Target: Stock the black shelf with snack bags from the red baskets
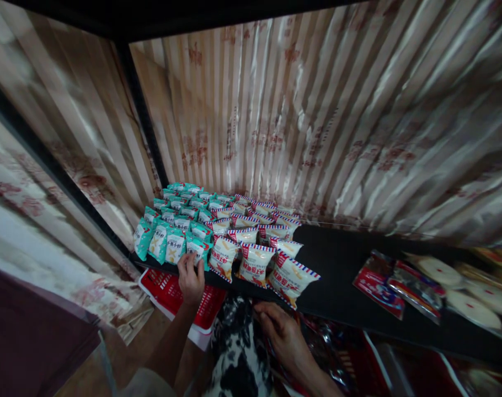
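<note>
Just beyond the left hand [191, 278], touching its fingertips: front-row teal snack packet [198, 246]; light, even pressure advisable. Right hand [278, 325] curled. Whether either grips, cannot tell.

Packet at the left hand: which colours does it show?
The packet is teal and white, with some red; head view.

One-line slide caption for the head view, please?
Left hand at the front row of teal snack packets on the black shelf; right hand lower, beside black-and-white patterned fabric.
</note>
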The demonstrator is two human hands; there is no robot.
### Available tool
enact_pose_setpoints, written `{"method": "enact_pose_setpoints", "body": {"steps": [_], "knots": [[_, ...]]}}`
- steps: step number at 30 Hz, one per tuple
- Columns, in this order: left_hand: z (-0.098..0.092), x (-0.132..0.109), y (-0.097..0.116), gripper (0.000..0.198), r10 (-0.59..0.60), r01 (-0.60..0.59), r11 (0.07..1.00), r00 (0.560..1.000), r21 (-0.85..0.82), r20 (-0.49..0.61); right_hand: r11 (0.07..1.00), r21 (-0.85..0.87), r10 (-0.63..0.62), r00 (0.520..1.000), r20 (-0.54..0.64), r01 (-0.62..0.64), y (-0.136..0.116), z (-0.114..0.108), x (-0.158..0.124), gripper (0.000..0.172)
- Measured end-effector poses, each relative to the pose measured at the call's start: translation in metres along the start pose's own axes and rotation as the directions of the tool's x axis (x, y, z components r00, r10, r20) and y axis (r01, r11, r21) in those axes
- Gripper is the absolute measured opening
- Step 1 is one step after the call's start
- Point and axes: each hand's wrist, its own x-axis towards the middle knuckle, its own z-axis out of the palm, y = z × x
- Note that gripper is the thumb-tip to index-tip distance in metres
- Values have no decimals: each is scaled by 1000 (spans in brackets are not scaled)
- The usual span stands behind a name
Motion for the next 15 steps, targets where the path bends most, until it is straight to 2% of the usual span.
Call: {"method": "enact_pose_setpoints", "body": {"steps": [4, 7, 10, 12, 15], "knots": [[-2, -4, -5, 29, 48, -48, 999, 999, -18, -3, 996, -14, -90, 988, 128, 92, -34, -16, 23, 28], [-2, -6, -8, 27, 82, -81, 997, 996, 18, -24, 974, -20, -215, 954, 209, 224, -60, -27, 55, 29], [1, -8, -8, 26, 82, -79, 995, 996, 57, -42, 922, -59, -357, 899, 254, 383, -79, -29, 100, 31], [5, -10, -8, 26, 76, -71, 994, 995, 80, -61, 872, -142, -423, 868, 261, 468, -85, -24, 135, 32], [12, -12, -8, 26, 69, -63, 995, 996, 82, -65, 799, -292, -448, 844, 295, 526, -86, -10, 184, 31]]}}
